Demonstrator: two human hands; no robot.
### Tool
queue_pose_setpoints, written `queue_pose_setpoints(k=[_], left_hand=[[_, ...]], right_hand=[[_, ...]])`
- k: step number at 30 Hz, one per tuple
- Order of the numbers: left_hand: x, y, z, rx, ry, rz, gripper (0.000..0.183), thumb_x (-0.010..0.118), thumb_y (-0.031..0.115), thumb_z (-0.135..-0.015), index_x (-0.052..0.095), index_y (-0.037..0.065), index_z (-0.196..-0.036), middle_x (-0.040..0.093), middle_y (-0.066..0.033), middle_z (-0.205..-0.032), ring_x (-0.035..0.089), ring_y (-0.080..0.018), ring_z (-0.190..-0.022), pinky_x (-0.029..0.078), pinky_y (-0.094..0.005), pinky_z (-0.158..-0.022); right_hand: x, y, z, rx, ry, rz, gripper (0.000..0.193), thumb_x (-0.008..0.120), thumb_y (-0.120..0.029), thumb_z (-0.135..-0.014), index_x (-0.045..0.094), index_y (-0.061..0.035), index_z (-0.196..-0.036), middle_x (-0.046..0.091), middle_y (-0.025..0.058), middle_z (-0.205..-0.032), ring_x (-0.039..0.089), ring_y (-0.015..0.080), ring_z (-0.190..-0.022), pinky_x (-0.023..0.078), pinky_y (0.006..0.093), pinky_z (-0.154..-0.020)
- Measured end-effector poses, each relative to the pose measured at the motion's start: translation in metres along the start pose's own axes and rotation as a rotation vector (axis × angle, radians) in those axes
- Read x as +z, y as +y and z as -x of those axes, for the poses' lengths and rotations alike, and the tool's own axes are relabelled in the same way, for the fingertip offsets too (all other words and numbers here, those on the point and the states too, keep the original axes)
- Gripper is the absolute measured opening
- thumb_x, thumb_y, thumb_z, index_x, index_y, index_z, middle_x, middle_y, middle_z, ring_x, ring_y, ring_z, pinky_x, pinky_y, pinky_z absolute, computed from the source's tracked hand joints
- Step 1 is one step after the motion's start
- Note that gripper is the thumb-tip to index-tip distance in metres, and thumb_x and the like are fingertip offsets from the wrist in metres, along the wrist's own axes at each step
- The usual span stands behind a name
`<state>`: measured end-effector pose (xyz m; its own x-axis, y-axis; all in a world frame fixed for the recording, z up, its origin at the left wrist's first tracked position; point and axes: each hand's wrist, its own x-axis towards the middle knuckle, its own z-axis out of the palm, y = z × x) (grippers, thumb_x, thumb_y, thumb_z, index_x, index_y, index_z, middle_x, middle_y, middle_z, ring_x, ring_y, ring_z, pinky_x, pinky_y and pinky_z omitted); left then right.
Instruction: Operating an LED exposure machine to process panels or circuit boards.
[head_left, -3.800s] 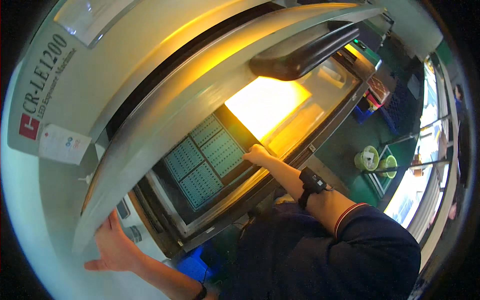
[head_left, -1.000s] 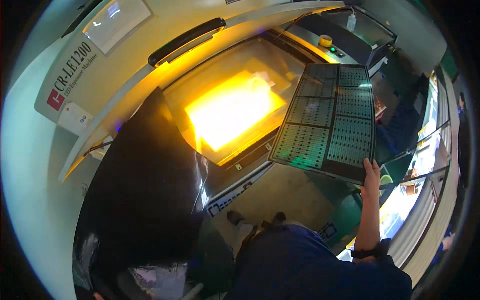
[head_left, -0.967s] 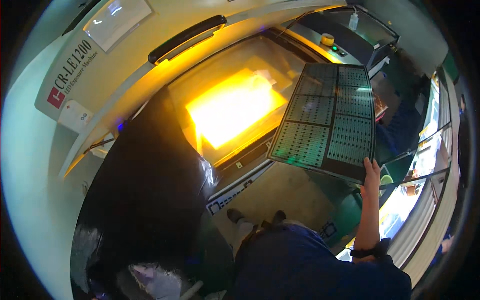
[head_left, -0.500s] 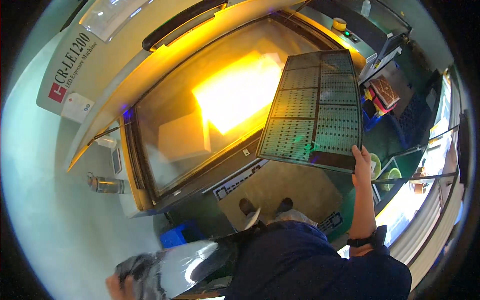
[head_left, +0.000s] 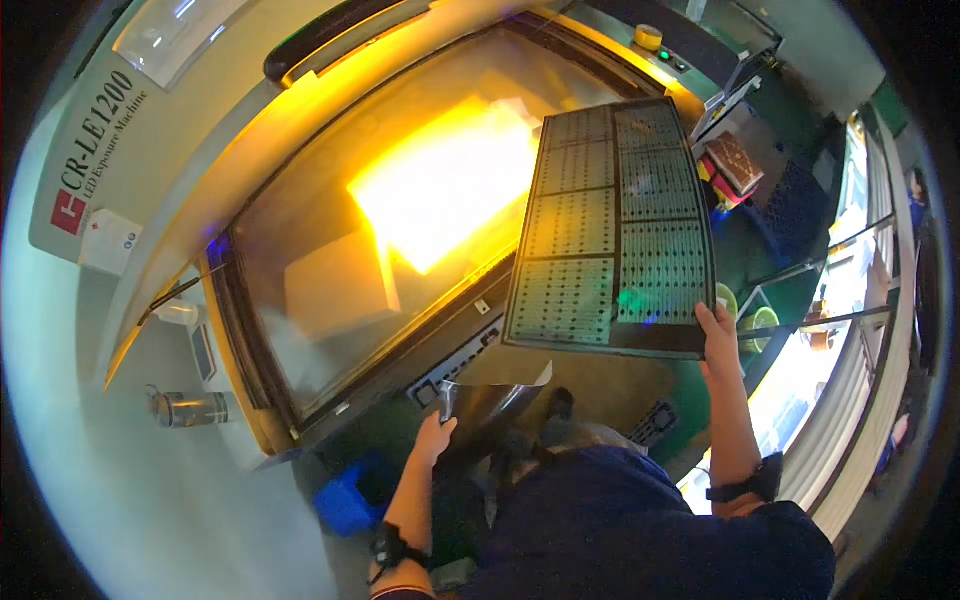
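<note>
Right hand (head_left: 718, 330) pinches the dark perforated panel (head_left: 612, 230) by its lower corner at centre right, clear of the glowing glass bed (head_left: 400, 230), while left hand (head_left: 436, 437) grips a shiny film sheet (head_left: 490, 400) below.

A dark navy short-sleeved top, bare forearms, and a black band on each wrist.

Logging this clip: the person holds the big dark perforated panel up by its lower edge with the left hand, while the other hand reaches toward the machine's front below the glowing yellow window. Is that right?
Not quite. The head view shows the right hand keeping its grip on the lower edge of the large dark perforated panel. It is the left hand that reaches toward the machine's front, below the glowing yellow window. The rest stands.
</note>
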<state>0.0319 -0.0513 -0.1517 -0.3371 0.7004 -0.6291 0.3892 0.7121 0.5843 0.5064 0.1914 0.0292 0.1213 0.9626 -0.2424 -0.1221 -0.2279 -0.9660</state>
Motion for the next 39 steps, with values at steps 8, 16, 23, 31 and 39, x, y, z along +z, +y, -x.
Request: queue_pose_setpoints(k=[8,16,23,31,39], left_hand=[[-0.017,0.006,-0.091,-0.014,0.032,0.403,0.065,0.070,0.042,-0.088,0.056,-0.003,-0.133,0.054,-0.0210,-0.140,0.052,-0.0308,-0.127,0.039,-0.0399,-0.106],[-0.066,-0.257,-0.151,-0.532,0.306,0.748,0.066,0.066,0.043,-0.090,0.051,-0.001,-0.137,0.047,-0.0188,-0.144,0.047,-0.0302,-0.130,0.037,-0.0411,-0.106],[-0.073,-0.319,-0.130,-0.537,0.551,0.941,0.062,0.065,0.040,-0.090,0.052,-0.001,-0.134,0.048,-0.0182,-0.138,0.048,-0.0295,-0.124,0.038,-0.0410,-0.103],[-0.049,-0.267,-0.128,-0.448,0.546,1.021,0.056,0.065,0.037,-0.091,0.053,0.000,-0.131,0.050,-0.0175,-0.131,0.049,-0.0288,-0.118,0.040,-0.0409,-0.099],[0.013,-0.168,-0.148,-0.366,0.515,0.909,0.051,0.064,0.034,-0.091,0.054,0.000,-0.128,0.052,-0.0168,-0.124,0.051,-0.0280,-0.112,0.041,-0.0408,-0.095]], right_hand=[[-0.003,-0.055,0.025,-0.004,0.030,0.226,0.024,0.060,-0.017,-0.096,0.064,-0.0015,-0.114,0.067,0.0034,-0.100,0.064,0.0136,-0.087,0.051,0.0298,-0.078],[0.043,-0.091,0.036,-0.048,-0.023,0.398,0.033,0.066,-0.022,-0.093,0.062,-0.0020,-0.118,0.068,0.0058,-0.101,0.065,0.0195,-0.093,0.052,0.0339,-0.082],[0.065,-0.091,0.046,-0.037,-0.032,0.292,0.035,0.060,-0.022,-0.096,0.055,0.0007,-0.122,0.066,0.0121,-0.107,0.067,0.0255,-0.096,0.055,0.0398,-0.087],[0.050,-0.093,0.042,-0.001,-0.047,0.234,0.032,0.064,-0.019,-0.094,0.056,-0.0014,-0.119,0.067,0.0113,-0.107,0.068,0.0262,-0.094,0.056,0.0419,-0.085],[0.049,-0.091,0.044,-0.006,-0.010,0.169,0.028,0.065,-0.018,-0.094,0.058,-0.0039,-0.118,0.068,0.0104,-0.106,0.068,0.0253,-0.091,0.056,0.0420,-0.084]])
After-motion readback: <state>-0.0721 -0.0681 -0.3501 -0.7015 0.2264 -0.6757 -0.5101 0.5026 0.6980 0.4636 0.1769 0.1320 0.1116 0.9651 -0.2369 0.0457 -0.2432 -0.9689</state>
